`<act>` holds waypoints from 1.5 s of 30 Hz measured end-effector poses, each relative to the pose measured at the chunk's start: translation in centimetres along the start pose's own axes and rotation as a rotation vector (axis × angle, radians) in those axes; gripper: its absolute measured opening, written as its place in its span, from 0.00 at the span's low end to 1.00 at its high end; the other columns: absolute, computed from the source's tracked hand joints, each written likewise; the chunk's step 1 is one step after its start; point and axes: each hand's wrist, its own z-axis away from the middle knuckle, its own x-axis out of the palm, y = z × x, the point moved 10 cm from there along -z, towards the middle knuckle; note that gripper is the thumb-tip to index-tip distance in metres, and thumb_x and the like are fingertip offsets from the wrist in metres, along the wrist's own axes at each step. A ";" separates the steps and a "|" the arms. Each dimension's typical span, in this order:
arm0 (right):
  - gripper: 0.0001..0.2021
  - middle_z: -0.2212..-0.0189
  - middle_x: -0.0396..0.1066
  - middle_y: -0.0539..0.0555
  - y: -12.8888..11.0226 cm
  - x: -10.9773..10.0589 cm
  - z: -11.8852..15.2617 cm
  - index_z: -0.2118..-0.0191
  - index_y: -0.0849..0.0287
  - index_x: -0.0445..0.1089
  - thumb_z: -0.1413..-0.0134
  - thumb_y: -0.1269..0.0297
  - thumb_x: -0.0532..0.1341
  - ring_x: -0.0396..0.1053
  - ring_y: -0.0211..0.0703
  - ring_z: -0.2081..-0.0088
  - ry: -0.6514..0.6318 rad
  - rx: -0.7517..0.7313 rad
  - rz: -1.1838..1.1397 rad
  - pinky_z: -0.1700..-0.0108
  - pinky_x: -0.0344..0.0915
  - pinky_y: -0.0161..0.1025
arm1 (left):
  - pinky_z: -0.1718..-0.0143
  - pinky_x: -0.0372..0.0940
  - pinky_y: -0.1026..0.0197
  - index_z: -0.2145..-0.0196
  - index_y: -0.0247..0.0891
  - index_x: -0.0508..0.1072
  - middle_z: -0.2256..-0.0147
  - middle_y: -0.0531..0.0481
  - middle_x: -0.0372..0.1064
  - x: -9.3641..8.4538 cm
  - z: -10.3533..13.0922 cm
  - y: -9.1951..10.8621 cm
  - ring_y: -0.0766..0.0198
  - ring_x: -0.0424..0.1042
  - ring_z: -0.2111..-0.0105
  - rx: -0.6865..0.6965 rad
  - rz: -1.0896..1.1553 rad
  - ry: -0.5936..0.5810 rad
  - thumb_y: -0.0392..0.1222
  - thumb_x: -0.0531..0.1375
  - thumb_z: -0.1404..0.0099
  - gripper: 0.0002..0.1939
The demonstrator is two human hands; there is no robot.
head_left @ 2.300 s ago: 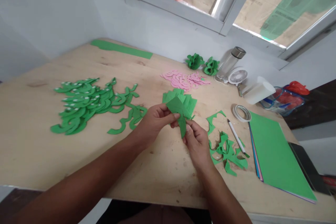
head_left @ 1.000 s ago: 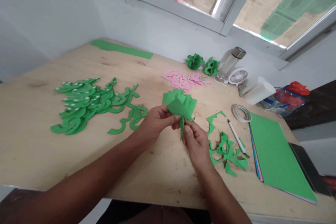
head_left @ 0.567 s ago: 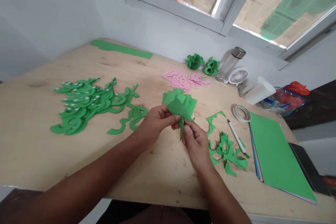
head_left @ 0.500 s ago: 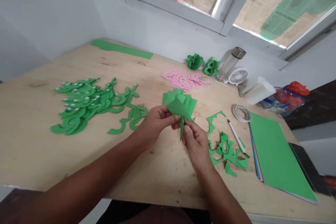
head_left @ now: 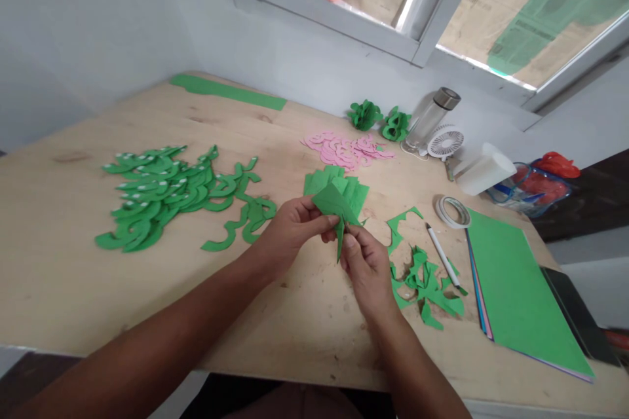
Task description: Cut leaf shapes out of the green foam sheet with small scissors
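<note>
A green piece of paper (head_left: 333,201) with a drawn curved line is pinched between the thumb and fingers of my left hand (head_left: 299,219), above the table. A narrow cut flap of it hangs down between the hands. My right hand (head_left: 362,258) is closed at the paper's lower edge, around what looks like small scissors (head_left: 346,227); only a dark bit shows, the rest being hidden by the fingers. Just behind lies a stack of green paper pieces (head_left: 358,191). Green paper scraps (head_left: 427,285) are scattered to the right of my right hand.
Curved green cutouts (head_left: 162,200) are piled at left, pink cutouts (head_left: 344,149) behind. A green strip (head_left: 230,93), two green paper ornaments (head_left: 364,115), a bottle (head_left: 432,116) and fan (head_left: 445,141) stand or lie farther back. At right are tape (head_left: 453,212), a pen (head_left: 442,255) and coloured sheets (head_left: 523,288).
</note>
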 end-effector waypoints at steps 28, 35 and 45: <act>0.23 0.83 0.56 0.43 0.1 0.1 0.0 0.69 0.58 0.73 0.39 0.40 0.60 0.49 0.34 0.81 -0.004 0.000 -0.031 0.78 0.44 0.35 | 0.73 0.62 0.64 0.76 0.39 0.75 0.80 0.57 0.69 0.0 -0.1 -0.2 0.67 0.65 0.77 -0.013 0.020 -0.004 0.41 0.71 0.46 0.08; 0.24 0.84 0.56 0.43 0.2 0.1 -0.1 0.70 0.58 0.72 0.40 0.40 0.61 0.49 0.34 0.82 -0.004 0.010 -0.036 0.78 0.45 0.35 | 0.73 0.62 0.63 0.76 0.39 0.76 0.81 0.56 0.68 0.1 -0.2 -0.2 0.67 0.64 0.77 -0.006 0.023 -0.007 0.42 0.72 0.46 0.09; 0.21 0.84 0.56 0.43 0.3 0.0 0.0 0.69 0.58 0.74 0.39 0.43 0.61 0.49 0.34 0.82 0.002 0.005 -0.026 0.78 0.45 0.35 | 0.72 0.62 0.64 0.75 0.39 0.76 0.81 0.57 0.69 0.1 -0.1 -0.2 0.68 0.65 0.77 -0.004 0.015 -0.017 0.41 0.71 0.45 0.08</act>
